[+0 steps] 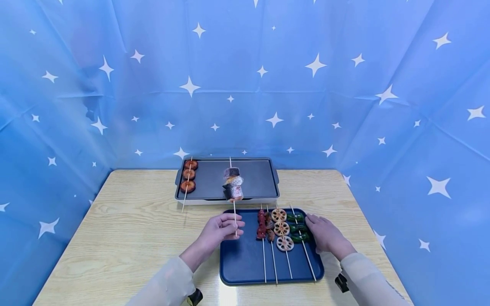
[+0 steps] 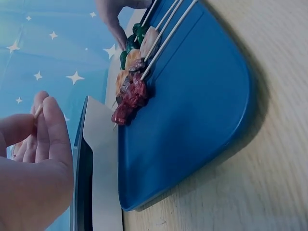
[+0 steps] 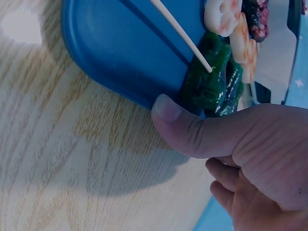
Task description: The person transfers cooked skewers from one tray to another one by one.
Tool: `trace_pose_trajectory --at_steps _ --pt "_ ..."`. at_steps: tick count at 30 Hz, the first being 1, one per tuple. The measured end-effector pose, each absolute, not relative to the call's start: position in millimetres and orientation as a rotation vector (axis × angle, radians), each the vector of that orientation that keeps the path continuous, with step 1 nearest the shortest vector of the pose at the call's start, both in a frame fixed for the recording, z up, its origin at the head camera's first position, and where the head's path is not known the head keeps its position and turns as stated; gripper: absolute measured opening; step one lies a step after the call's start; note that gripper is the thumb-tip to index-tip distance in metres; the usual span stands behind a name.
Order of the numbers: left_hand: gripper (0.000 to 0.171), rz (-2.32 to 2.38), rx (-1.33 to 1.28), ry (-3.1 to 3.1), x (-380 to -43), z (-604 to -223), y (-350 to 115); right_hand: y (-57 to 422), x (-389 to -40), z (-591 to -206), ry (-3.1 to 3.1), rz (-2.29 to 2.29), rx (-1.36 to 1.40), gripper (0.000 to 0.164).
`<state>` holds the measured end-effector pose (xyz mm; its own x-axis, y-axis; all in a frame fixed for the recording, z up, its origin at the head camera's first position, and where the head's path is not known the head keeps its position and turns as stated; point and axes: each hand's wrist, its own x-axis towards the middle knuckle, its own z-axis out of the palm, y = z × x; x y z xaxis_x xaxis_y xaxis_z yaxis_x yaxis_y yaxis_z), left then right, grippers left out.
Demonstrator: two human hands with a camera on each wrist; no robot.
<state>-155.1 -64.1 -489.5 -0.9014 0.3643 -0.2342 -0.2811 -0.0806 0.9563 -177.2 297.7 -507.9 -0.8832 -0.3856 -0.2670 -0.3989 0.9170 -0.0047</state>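
Observation:
My left hand (image 1: 222,227) pinches the bare lower stick of a fish skewer (image 1: 233,187), between thumb and fingers. Its chunky, silver-and-dark pieces stand upright, overlapping the front of the grill plate (image 1: 254,178) in the head view. In the left wrist view the left hand (image 2: 41,144) shows the stick's end at its fingertips. At the right edge of the blue tray (image 1: 241,263), my right hand (image 1: 325,236) rests with its thumb against the rim. Beside it on the tray lie a green pepper skewer (image 1: 299,228), a lotus root skewer (image 1: 281,228), a brownish meat skewer (image 1: 269,227) and a red meat skewer (image 1: 261,225).
A skewer of round brown slices (image 1: 188,174) lies along the left side of the grill plate, its stick jutting over the front edge. The plate stands behind the tray on a wooden table (image 1: 126,238). Blue star-printed cloth (image 1: 237,63) hangs around the table.

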Motion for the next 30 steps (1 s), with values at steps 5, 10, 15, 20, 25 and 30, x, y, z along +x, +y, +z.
trace_pose_trajectory --at_steps 5,10,15,20,25,30 --pt "0.036 1.984 0.117 1.774 -148.0 -493.0 -63.3 297.6 -177.7 -508.7 2.813 0.080 -0.586 0.097" --pt "0.038 1.931 0.136 1.787 -141.0 -498.2 -64.1 297.8 -178.2 -509.3 2.816 0.087 -0.591 0.097" --pt "0.035 1.908 0.146 1.749 -133.5 -503.2 -65.5 297.6 -178.4 -508.8 2.821 0.082 -0.594 0.096" --pt "0.033 1.860 0.146 1.736 -127.2 -507.3 -68.1 296.8 -178.0 -507.3 2.813 0.081 -0.583 0.096" --pt "0.028 1.798 0.171 1.751 -122.9 -510.9 -71.1 296.6 -178.0 -506.5 2.806 0.085 -0.584 0.096" --pt "0.027 1.750 0.205 1.736 -120.0 -515.1 -73.0 296.5 -177.2 -506.6 2.809 0.079 -0.588 0.096"
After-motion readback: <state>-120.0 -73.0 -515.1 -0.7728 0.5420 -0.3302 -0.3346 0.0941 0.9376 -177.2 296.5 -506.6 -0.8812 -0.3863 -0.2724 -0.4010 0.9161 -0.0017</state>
